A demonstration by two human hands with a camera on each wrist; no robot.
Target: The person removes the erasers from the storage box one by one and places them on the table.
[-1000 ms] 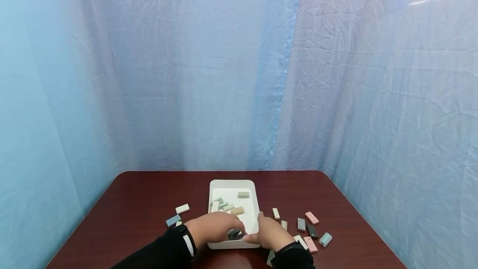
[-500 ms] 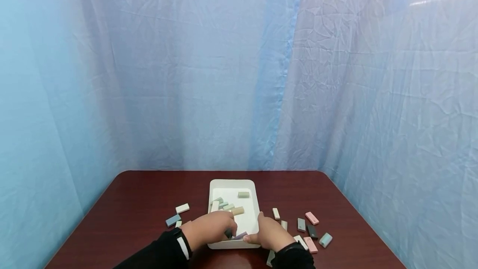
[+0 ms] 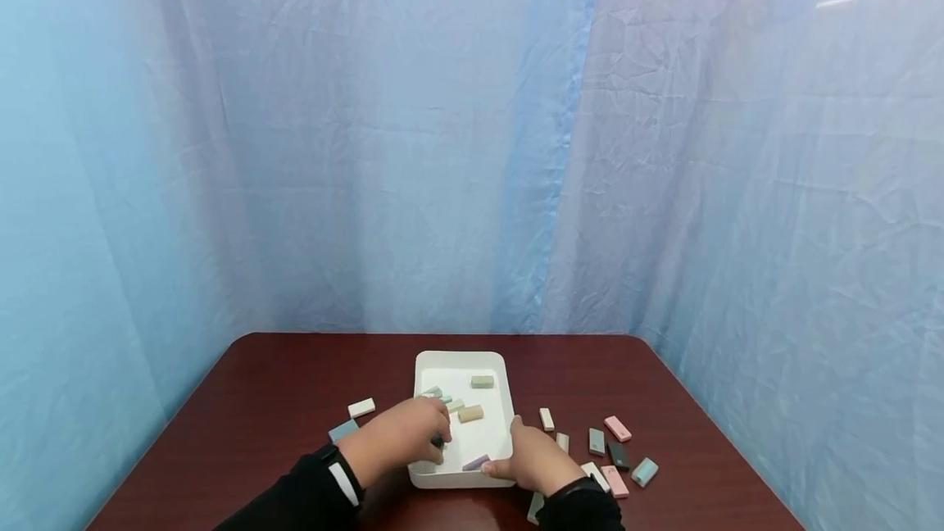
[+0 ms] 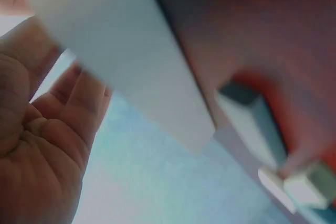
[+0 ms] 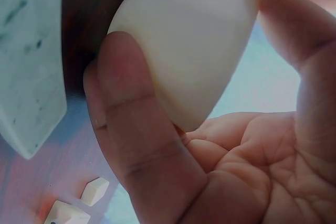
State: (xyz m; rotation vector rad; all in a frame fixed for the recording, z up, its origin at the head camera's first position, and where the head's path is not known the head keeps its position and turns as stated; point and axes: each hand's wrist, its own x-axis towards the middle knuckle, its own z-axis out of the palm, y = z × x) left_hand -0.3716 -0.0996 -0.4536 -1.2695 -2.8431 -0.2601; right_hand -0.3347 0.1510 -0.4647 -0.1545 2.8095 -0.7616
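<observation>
Right hand (image 3: 533,460) grips near corner of white tray (image 3: 459,360), thumb & fingers curled on its wall; left hand (image 3: 398,436) reaches inside, fingers bent over a dark block (image 3: 438,441), can't tell if pinched. Approx half done, I'd judge: several blocks (image 3: 470,413) in tray; loose blocks (image 3: 616,428) left on table (image 3: 280,400) both sides.

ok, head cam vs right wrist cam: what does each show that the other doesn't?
Head only: the left hand over the white tray, blocks inside the tray, the pink block and other loose blocks on the brown table, and the blue curtain. Right wrist only: the thumb and palm wrapped round the tray's corner, close up. Both: the right hand gripping the tray.
</observation>
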